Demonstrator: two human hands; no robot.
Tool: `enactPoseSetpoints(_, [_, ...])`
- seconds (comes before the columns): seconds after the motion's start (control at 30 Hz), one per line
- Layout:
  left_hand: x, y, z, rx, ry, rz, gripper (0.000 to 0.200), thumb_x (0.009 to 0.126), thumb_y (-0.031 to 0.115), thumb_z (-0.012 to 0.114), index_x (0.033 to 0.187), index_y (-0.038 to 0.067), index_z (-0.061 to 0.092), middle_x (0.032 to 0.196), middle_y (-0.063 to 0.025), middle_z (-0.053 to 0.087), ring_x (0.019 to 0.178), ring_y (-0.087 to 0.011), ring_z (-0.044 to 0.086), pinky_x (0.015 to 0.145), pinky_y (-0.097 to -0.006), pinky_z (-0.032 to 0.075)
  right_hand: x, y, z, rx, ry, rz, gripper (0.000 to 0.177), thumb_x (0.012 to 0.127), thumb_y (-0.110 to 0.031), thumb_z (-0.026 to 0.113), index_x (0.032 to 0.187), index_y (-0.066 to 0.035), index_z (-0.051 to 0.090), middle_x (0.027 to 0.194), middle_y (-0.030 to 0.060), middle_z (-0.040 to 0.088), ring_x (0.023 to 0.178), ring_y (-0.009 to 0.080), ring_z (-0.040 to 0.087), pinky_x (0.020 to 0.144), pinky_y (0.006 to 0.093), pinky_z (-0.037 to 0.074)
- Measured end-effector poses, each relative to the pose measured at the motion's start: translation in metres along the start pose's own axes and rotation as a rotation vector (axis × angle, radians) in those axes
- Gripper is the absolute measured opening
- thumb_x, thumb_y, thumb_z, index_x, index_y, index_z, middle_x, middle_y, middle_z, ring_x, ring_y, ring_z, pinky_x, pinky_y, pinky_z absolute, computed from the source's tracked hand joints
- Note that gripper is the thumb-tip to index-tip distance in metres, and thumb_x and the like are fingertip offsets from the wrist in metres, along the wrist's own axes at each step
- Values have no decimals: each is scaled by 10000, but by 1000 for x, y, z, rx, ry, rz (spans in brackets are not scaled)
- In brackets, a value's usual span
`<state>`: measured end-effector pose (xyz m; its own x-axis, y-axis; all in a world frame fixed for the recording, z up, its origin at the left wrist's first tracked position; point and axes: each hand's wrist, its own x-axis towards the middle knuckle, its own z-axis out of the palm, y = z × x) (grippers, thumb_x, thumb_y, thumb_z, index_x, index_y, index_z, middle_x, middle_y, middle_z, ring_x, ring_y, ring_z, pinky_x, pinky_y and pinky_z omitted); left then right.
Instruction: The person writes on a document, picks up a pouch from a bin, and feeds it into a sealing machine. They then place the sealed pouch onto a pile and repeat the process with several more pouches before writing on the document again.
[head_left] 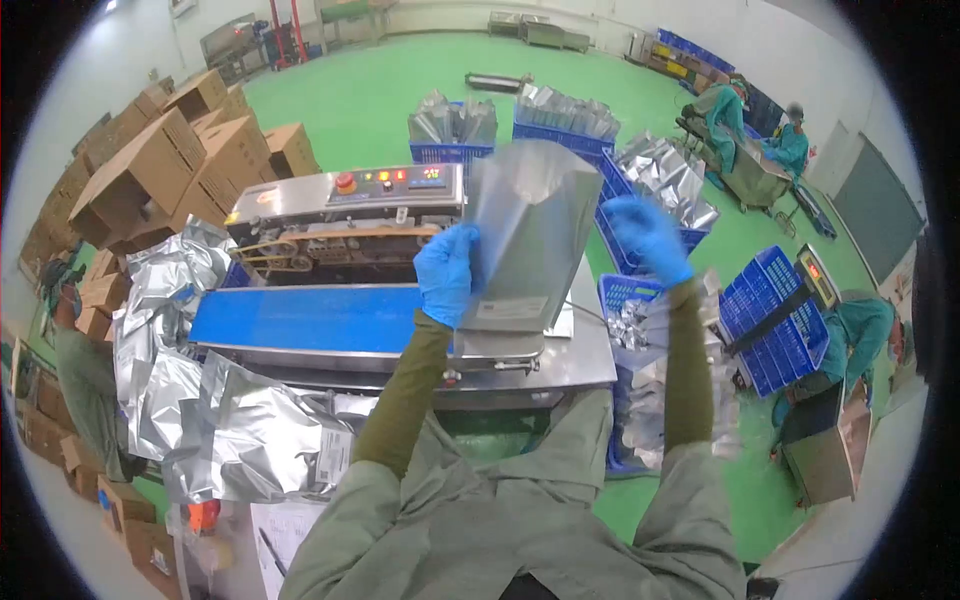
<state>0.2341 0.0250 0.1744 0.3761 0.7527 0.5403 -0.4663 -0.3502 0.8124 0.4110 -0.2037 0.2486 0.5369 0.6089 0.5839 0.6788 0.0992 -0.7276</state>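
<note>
1. Head view: the bag (540,240) could swing or slip, I judge, because only the left hand (447,277) plainly grips it, at its nine o'clock edge.
2. The bag's walls look thin, so a hard pinch could crease them. Its twelve o'clock edge is blurred; a fold there might go unnoticed. I cannot tell whether it is full or open.
3. The machine (300,195) lies at ten o'clock from the left hand, the belt (300,320) between eight and nine; a sleeve (400,410) straying that way could catch.
4. The bag stands upright above the table (590,360), at two o'clock from the left hand; whether its base rests on anything is unclear.
5. Left hand: gloved, fingers curled closed on the bag; forearm slanting toward one o'clock.
6. Right hand (648,240): gloved, near the bag's three o'clock side, nothing visible in its grasp. Blur hides how far it is open and whether it touches. Forearm near twelve o'clock, wrist bent toward ten.
</note>
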Motion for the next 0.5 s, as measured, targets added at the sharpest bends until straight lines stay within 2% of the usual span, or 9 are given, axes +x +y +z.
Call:
enactPoseSetpoints(0.07, [-2, 5, 3, 162, -139, 208, 148, 858, 114, 614, 938, 4, 673, 807, -51, 674, 710, -86, 569, 679, -242, 465, -18, 18, 29, 49, 6, 71, 172, 800, -105, 641, 956, -31, 641, 774, -7, 612, 695, 109, 538, 639, 268, 454])
enactPoseSetpoints(0.1, [0, 7, 3, 200, -160, 251, 149, 853, 98, 616, 952, 1, 670, 820, -55, 676, 712, -89, 576, 682, -244, 467, -22, 25, 33, -149, -101, 17, 175, 809, -112, 645, 963, -28, 648, 766, -8, 609, 687, 95, 531, 622, 263, 450])
enactPoseSetpoints(0.13, [0, 11, 0, 205, -165, 258, 149, 853, 98, 616, 952, 1, 670, 820, -55, 676, 712, -89, 576, 682, -244, 467, -22, 32, 35, -347, -206, -46, 178, 818, -118, 650, 970, -25, 656, 758, -9, 605, 680, 80, 524, 606, 258, 446])
enactPoseSetpoints(0.17, [-1, 14, -7, 196, -116, 190, 159, 853, 121, 618, 950, 5, 670, 845, -78, 676, 742, -102, 595, 702, -246, 472, -27, 26, 35, -340, -203, -53, 178, 818, -118, 650, 970, -25, 656, 758, -9, 605, 680, 80, 524, 606, 258, 446])
enactPoseSetpoints(0.23, [-4, 9, -22, 101, -27, 129, 167, 847, 143, 633, 945, 13, 673, 875, -89, 679, 776, -108, 607, 720, -245, 474, -35, 7, 36, 166, 17, 170, 168, 842, -160, 648, 928, -17, 663, 723, -15, 590, 622, 77, 502, 566, 241, 430])
enactPoseSetpoints(0.37, [0, 1, -30, 82, -153, -38, 196, 813, 145, 678, 952, 7, 669, 848, -50, 671, 759, -95, 587, 704, -243, 469, -40, 21, 53, 139, -26, 188, 174, 861, -177, 634, 923, -16, 659, 730, -3, 594, 597, 64, 499, 541, 213, 417])
enactPoseSetpoints(0.4, [4, 14, -26, 86, -151, -35, 196, 813, 145, 678, 952, 7, 669, 848, -50, 671, 759, -95, 587, 704, -243, 469, -37, 20, 60, 218, 5, 151, 195, 869, -200, 624, 916, -13, 658, 742, 5, 600, 621, 73, 506, 567, 235, 428])
enactPoseSetpoints(0.47, [10, 37, -19, -176, -352, -122, 282, 824, 233, 668, 968, -10, 655, 788, -36, 656, 723, -98, 572, 675, -249, 462, -33, 18, 73, 380, 66, 82, 245, 886, -245, 605, 902, -5, 654, 766, 20, 612, 669, 91, 522, 620, 278, 452])
enactPoseSetpoints(0.5, [14, 34, -20, -170, -351, -124, 282, 824, 233, 668, 968, -10, 655, 788, -36, 656, 723, -98, 572, 675, -249, 462, -33, 17, 73, 386, 65, 84, 245, 886, -245, 605, 902, -5, 654, 766, 20, 612, 669, 91, 522, 620, 278, 452])
